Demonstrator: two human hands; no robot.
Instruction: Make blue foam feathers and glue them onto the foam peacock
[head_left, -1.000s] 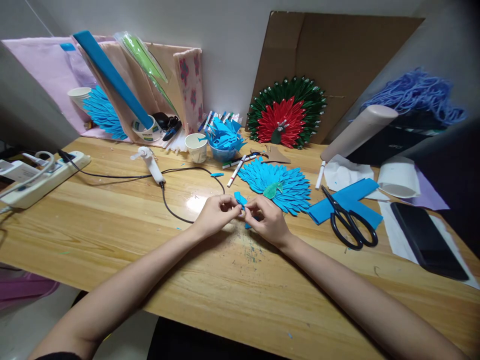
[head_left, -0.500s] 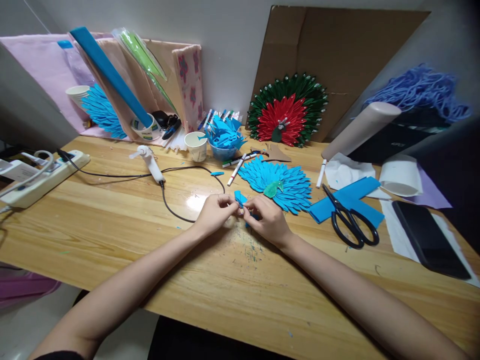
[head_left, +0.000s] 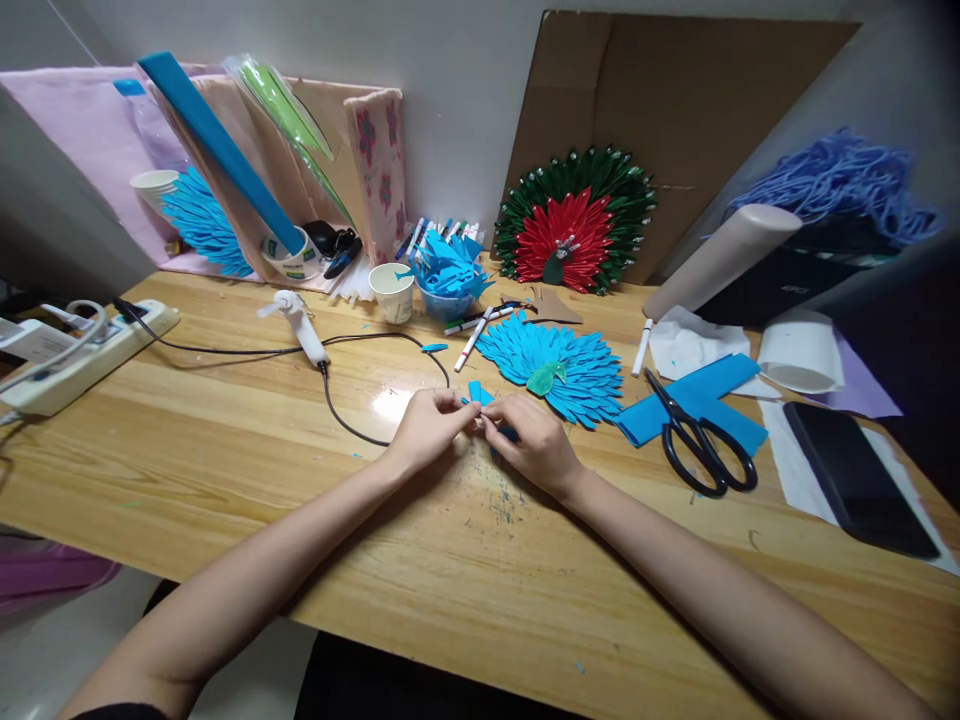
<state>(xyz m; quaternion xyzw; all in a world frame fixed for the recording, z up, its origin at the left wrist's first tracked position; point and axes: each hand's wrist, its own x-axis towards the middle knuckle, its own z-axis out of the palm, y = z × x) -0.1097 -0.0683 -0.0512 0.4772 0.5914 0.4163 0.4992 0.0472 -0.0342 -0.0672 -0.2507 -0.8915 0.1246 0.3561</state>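
Near the middle of the wooden table, my left hand [head_left: 431, 425] and my right hand [head_left: 532, 440] meet fingertip to fingertip. Both pinch a small blue piece [head_left: 477, 393], whose upper part sticks out above the fingers; the rest is hidden by them. Just beyond my right hand lies a fan of layered blue petals [head_left: 585, 365] with a green bird shape [head_left: 546, 377] on it. A thin blue sliver [head_left: 434, 348] rests beyond my left hand.
Black-handled scissors [head_left: 701, 440] lie on folded blue sheets [head_left: 731, 375] at the right, near a phone [head_left: 862, 480]. A glue gun [head_left: 304, 330] with a looping cord stands left. Behind are a paper cup [head_left: 391, 292], a bowl of blue pieces [head_left: 448, 300] and markers [head_left: 474, 340].
The fingers of both hands have shifted slightly around the blue piece, and my right fingertips have moved a little left. Other things have stayed in place.
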